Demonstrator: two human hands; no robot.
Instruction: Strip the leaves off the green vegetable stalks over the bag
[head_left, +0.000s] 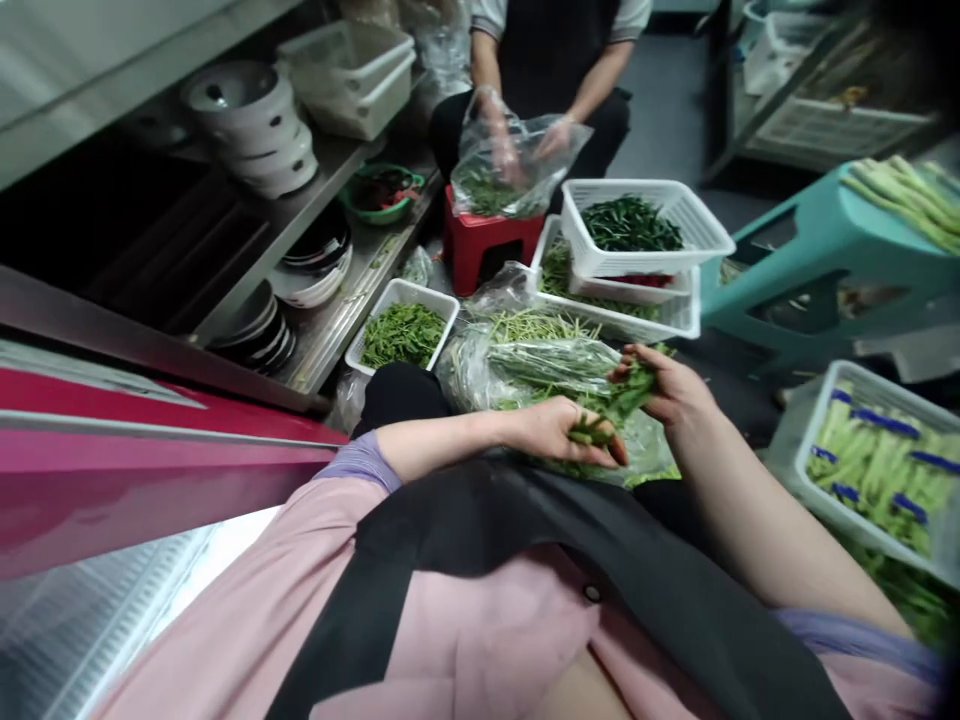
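Note:
In front of my lap, my left hand point(574, 430) is closed round the stem end of some leafy greens point(626, 398). My right hand point(667, 385) pinches the upper part of the same greens, a little farther out and to the right. Below and beyond both hands lies a clear plastic bag point(476, 370) with long thin green stems point(544, 328) in and around it. Left of it stands a white basket point(452, 318) filled with picked greens point(403, 335). The exact kind of greens cannot be made out.
Opposite, a person handles a plastic bag point(559, 150) of greens on a red stool point(495, 245). White baskets point(649, 262) stand stacked beside it. At right are a teal stool point(810, 250) and a bin point(799, 440) of bundled stalks. Shelves with bowls point(259, 125) line the left.

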